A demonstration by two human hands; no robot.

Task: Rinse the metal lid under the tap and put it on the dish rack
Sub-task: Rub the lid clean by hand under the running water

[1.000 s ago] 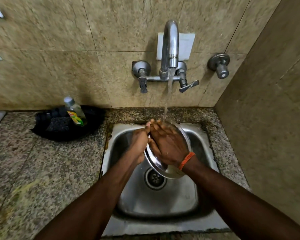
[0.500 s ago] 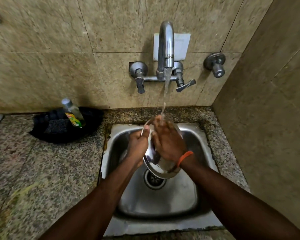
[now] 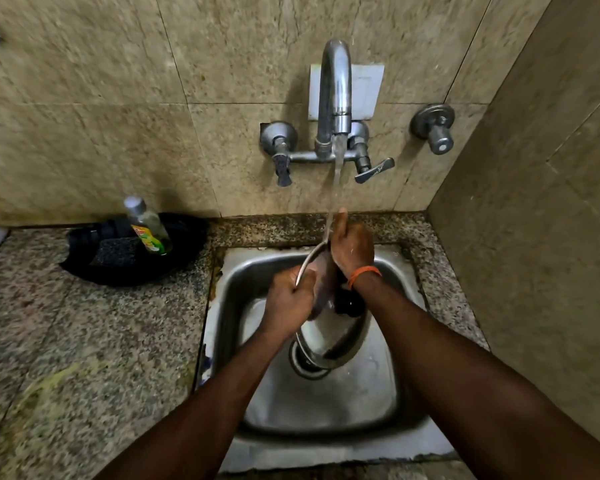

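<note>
Head view: metal lid [image 3: 329, 337], now tipped steeper under tap [image 3: 334, 95]; left fingers [image 3: 284, 299] grip rim, right fingers [image 3: 352, 245] rub face (rinsing unfinished).

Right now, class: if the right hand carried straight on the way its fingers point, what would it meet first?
The right hand lies against the metal lid, fingers pointing up and away toward the tiled wall. Its fingertips already touch the water stream; beyond that, probably the tap, though depth is unclear.
</note>
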